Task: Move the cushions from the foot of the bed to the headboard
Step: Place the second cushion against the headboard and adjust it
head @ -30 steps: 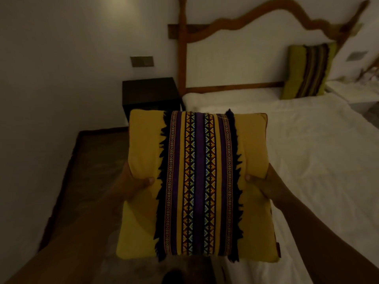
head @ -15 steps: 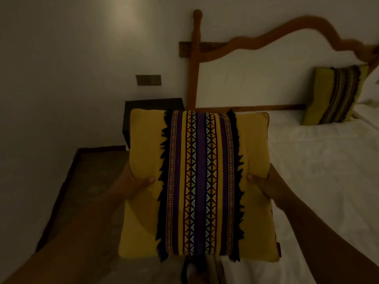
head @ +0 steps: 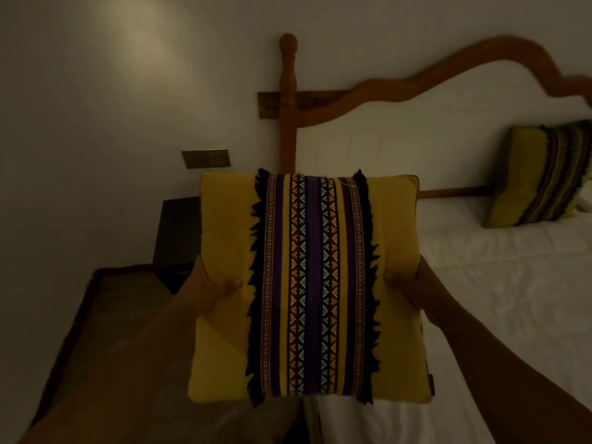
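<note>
Left hand (head: 208, 283) and right hand (head: 407, 283) each clamp a side edge of the yellow cushion (head: 310, 283), thumbs on its front face, other fingers hidden behind. Cushion held up in the air, face-on, over the bed's (head: 496, 299) left edge. Second cushion (head: 541, 177) leans on the headboard (head: 400, 94), far right. Open white sheet between them. Dark nightstand (head: 176, 232) left, beside the post.
</note>
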The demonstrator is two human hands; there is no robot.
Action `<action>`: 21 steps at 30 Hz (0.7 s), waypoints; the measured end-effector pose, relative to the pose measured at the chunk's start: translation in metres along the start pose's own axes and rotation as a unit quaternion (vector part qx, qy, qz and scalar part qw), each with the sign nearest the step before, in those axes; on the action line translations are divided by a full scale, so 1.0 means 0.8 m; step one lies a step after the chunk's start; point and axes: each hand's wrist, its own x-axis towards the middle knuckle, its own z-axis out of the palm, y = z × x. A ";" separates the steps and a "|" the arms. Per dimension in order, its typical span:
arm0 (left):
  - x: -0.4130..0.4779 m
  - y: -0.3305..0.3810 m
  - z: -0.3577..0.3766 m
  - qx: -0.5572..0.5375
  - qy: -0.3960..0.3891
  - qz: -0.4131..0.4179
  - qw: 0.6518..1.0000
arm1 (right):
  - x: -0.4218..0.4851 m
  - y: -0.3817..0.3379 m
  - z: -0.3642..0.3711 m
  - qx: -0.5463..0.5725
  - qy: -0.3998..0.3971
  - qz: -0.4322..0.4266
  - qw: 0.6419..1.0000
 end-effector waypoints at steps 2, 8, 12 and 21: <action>0.034 0.009 0.012 0.009 0.005 0.002 1.000 | 0.024 -0.004 -0.009 -0.007 0.012 0.007 1.000; 0.141 0.040 0.045 0.019 -0.005 -0.009 1.000 | 0.109 -0.011 -0.036 -0.016 0.052 0.031 0.998; 0.221 0.065 0.078 0.018 -0.025 -0.009 0.999 | 0.179 -0.011 -0.054 -0.005 0.078 0.052 0.996; 0.381 0.102 0.157 -0.017 -0.064 -0.031 0.997 | 0.354 0.011 -0.103 0.008 0.094 0.118 0.989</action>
